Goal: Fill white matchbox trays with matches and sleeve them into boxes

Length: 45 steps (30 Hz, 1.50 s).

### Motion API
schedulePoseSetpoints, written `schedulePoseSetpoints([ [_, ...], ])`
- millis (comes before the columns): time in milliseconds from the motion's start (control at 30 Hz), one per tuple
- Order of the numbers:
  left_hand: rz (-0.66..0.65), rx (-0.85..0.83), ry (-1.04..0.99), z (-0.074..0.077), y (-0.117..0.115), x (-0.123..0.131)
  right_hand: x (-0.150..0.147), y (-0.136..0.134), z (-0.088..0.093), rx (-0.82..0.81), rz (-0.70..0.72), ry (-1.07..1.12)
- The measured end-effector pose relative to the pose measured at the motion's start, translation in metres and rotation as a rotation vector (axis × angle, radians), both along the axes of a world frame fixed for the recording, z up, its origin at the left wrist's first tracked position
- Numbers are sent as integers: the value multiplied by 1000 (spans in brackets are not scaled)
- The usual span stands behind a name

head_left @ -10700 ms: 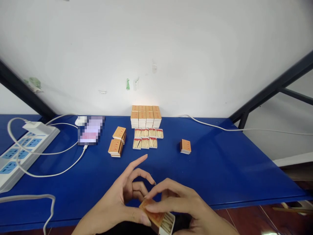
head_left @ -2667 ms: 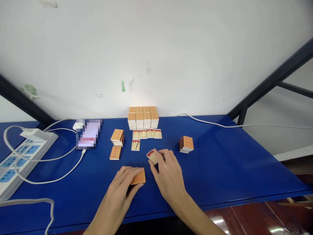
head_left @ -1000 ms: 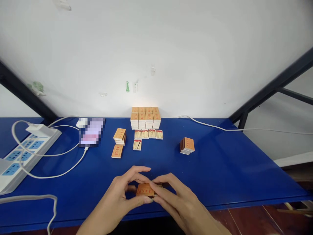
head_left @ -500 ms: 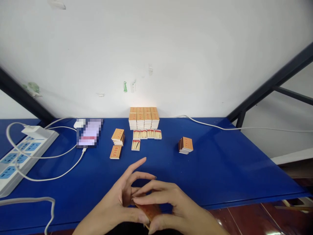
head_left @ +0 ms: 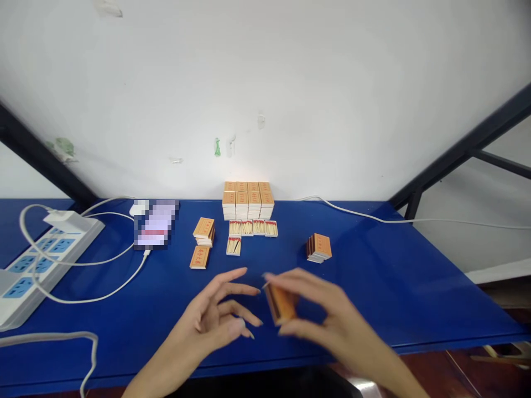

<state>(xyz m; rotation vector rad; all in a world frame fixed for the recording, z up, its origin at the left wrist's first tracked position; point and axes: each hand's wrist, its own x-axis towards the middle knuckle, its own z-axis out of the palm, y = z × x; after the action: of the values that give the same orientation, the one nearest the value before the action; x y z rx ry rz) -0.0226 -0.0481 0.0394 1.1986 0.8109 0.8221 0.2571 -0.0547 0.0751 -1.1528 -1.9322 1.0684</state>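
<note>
My right hand [head_left: 327, 309] pinches an orange matchbox [head_left: 282, 304] between thumb and fingers above the blue table. My left hand [head_left: 222, 312] is beside it, holding nothing, its fingers apart. Beyond the hands, a block of stacked matchboxes [head_left: 248, 202] stands by the wall. In front of it lie several open trays of red-tipped matches [head_left: 253, 228], with one more tray [head_left: 233, 246] nearer to me. A small stack of matchboxes [head_left: 204, 231] and a matchbox [head_left: 199, 257] sit to the left. Another small stack [head_left: 319, 247] stands to the right.
On the left of the blue table [head_left: 373, 298] are a power strip [head_left: 45, 260], white cables and a blurred-out phone [head_left: 155, 224]. A white cable [head_left: 360, 216] runs along the back right. Dark metal struts [head_left: 448, 160] flank the table.
My right hand has moved up and right with the matchbox, away from my left hand. My left hand has let go, and its fingers are spread. The view has shifted slightly.
</note>
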Motion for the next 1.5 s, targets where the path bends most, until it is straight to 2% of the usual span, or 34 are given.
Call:
schedulePoseSetpoints([
  [67, 243, 222, 318, 4, 7, -5, 27, 10, 3, 266, -264, -165],
  [133, 489, 340, 539, 6, 14, -11, 53, 23, 2, 404, -419, -335],
  [200, 672, 384, 682, 6, 22, -16, 75, 36, -3, 429, -457, -454],
  [300, 784, 457, 888, 0, 33, -19, 94, 49, -13, 380, -405, -549],
  [467, 751, 565, 1077, -16, 48, -16, 92, 51, -19, 407, -398, -607],
  [567, 739, 588, 1103, -22, 50, -18, 69, 44, -14, 548, -461, -629],
  [633, 728, 594, 1094, -23, 46, -22, 43, 39, -10, 631, -450, -596],
  [733, 695, 594, 1065, -22, 37, -28, -3, 37, -10, 604, -235, -550],
  [833, 637, 598, 1019, -21, 24, -33, -43, 44, -19, 587, -71, -655],
  [967, 545, 618, 955, -23, 9, -35, -69, 53, -36, 623, 79, -692],
  [1067, 510, 621, 918, -26, 4, -32, -67, 52, -46, 643, 135, -707],
  [1167, 482, 611, 888, -28, 4, -27, -55, 42, -47, 646, 152, -720],
  [1267, 444, 598, 867, -28, 8, -21, -37, 28, -41, 632, 160, -691],
  [1400, 389, 587, 836, -26, 11, -14, -9, 13, -27, 532, 148, -621],
  [1500, 338, 587, 807, -24, 13, -13, 3, 9, -22, 486, 35, -547],
])
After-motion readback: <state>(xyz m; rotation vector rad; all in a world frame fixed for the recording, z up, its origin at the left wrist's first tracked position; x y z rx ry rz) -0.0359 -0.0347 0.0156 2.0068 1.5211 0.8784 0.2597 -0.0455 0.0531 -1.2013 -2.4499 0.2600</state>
